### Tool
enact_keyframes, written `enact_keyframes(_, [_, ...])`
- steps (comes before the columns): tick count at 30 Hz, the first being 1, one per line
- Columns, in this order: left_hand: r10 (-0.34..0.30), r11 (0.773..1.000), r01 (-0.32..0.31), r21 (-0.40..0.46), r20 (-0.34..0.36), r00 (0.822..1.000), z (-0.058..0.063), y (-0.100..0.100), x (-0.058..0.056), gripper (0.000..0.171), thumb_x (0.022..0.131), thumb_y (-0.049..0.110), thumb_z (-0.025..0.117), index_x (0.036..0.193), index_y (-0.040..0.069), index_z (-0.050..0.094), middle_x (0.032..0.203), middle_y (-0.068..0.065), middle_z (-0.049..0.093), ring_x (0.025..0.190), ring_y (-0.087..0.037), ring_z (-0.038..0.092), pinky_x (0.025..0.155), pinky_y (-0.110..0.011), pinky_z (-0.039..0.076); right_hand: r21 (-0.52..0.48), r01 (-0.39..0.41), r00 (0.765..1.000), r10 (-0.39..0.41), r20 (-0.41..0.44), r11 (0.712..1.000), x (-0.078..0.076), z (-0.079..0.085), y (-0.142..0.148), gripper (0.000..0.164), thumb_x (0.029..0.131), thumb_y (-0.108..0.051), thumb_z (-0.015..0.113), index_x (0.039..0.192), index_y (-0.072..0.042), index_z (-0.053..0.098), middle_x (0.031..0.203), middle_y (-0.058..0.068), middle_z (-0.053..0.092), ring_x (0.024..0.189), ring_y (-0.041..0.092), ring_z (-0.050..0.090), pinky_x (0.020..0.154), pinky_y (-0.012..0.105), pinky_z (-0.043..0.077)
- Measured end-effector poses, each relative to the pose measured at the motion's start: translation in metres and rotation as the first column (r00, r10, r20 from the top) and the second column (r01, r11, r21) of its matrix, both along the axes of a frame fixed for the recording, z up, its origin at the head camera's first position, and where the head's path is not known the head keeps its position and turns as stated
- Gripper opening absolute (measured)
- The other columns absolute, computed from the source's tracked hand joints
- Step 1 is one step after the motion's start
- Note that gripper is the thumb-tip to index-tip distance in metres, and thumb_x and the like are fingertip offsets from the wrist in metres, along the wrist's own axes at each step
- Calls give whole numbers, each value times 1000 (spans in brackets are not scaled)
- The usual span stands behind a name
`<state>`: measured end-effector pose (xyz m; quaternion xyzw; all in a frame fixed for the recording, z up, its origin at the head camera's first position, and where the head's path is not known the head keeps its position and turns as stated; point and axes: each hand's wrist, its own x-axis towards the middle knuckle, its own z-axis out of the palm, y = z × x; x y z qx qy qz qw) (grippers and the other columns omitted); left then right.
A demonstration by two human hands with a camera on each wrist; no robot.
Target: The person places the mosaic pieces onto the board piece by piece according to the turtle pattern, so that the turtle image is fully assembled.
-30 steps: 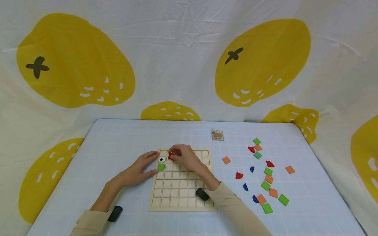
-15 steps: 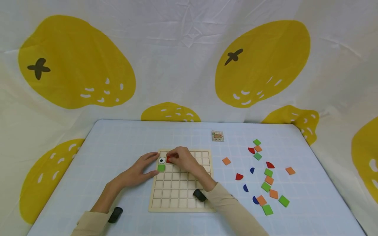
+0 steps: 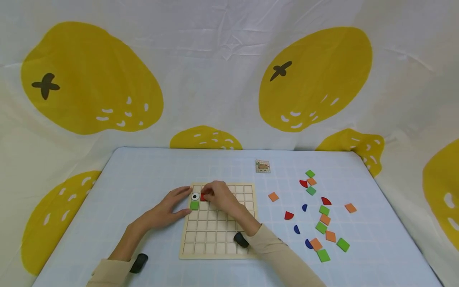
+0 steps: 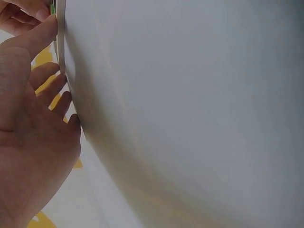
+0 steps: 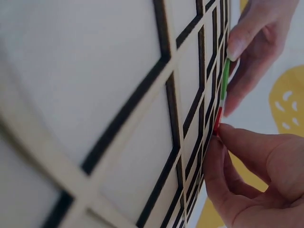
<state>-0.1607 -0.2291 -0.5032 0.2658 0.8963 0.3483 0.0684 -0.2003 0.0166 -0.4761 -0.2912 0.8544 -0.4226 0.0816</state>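
Note:
A wooden grid board (image 3: 206,239) lies on the table. In its upper left cells sit a white tile with a black eye dot (image 3: 195,196) and a green square tile (image 3: 194,205) just below. My right hand (image 3: 220,197) reaches over the board and pinches a red tile (image 3: 203,197) at the cell right of the eye tile. The right wrist view shows thumb and fingertip at the red tile (image 5: 217,121), low against the grid. My left hand (image 3: 163,209) rests at the board's left edge, fingers spread and fairly straight, with thumb and fingertips touching the rim.
Right of the board lie scattered green squares (image 3: 343,244), orange squares (image 3: 273,197), red quarter-circles (image 3: 289,215) and blue half-circles (image 3: 297,229). A small picture card (image 3: 263,166) lies behind the board. A patterned cloth hangs beyond the table (image 3: 150,163).
My right hand has shifted slightly left and toward me with the red tile, bringing it down into line beside the eye tile. The left hand stays at the board's edge.

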Motion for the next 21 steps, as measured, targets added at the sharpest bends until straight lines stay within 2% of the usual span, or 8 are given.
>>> enact_keyframes(12, [11, 1000, -11, -4, 7, 1000, 1, 1, 2, 69, 100, 27, 70, 155, -2, 40, 160, -23, 34, 147, -47, 29, 114, -66, 30, -7, -20, 998, 20, 53, 1000, 4, 2, 15, 19, 101, -3, 62, 117, 4, 71, 108, 13, 71, 97, 22, 67, 85, 27, 55])
enact_keyframes(21, [22, 1000, -22, -7, 12, 1000, 2, 2, 3, 70, 100, 28, 70, 156, -1, 40, 161, -23, 33, 147, -48, 28, 114, -68, 29, -37, 20, 1000, -20, 11, 999, 7, 5, 37, 19, 101, 0, 62, 117, 7, 69, 109, 15, 70, 99, 25, 68, 87, 32, 57])
